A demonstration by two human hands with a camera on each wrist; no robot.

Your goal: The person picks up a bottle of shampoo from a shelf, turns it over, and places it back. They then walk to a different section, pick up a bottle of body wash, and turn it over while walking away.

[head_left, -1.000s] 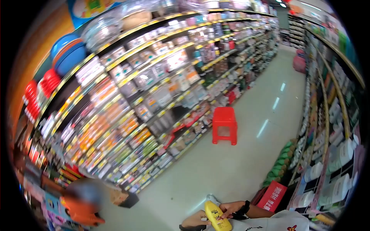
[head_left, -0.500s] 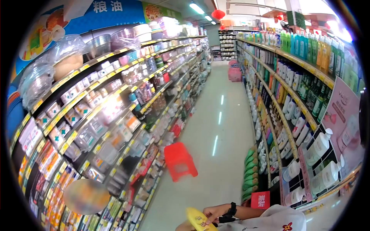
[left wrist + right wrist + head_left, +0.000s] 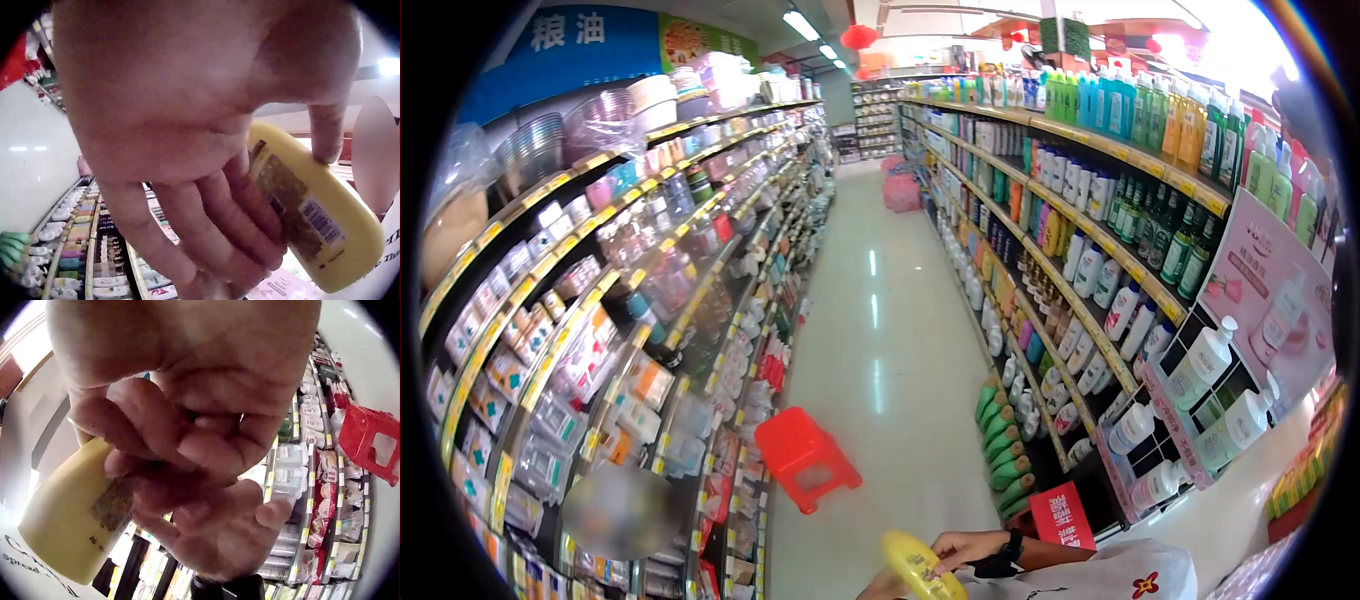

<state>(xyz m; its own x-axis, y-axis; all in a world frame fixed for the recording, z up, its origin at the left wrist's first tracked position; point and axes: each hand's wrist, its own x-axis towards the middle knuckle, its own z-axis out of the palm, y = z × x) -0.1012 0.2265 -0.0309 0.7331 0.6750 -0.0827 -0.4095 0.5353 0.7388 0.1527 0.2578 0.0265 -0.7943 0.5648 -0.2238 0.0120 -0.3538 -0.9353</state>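
A yellow bottle [image 3: 922, 565] is held by both hands at the bottom edge of the head view. The right hand [image 3: 962, 549], with a black band at its wrist, grips it from the right; the left hand [image 3: 884, 585] is partly cut off by the frame. In the left wrist view the left hand [image 3: 169, 94] has its thumb on one side of the bottle [image 3: 325, 231], its fingers curled at the other, near a barcode label. The right hand [image 3: 187, 369] curls its fingers at the bottle [image 3: 65, 509] in the right wrist view, above the left hand [image 3: 219, 540].
A red plastic stool [image 3: 805, 458] stands on the aisle floor [image 3: 875, 350], beside the left shelves. Packed shelves line both sides. At the right are a pink poster [image 3: 1268, 300], pump bottles [image 3: 1205, 362] and a red sign [image 3: 1062, 516]. A pink bundle [image 3: 902, 190] lies farther down the aisle.
The head view has levelled and swung right, so the aisle now runs up the middle and the stool appears farther left. Both hands still hold the yellow bottle.
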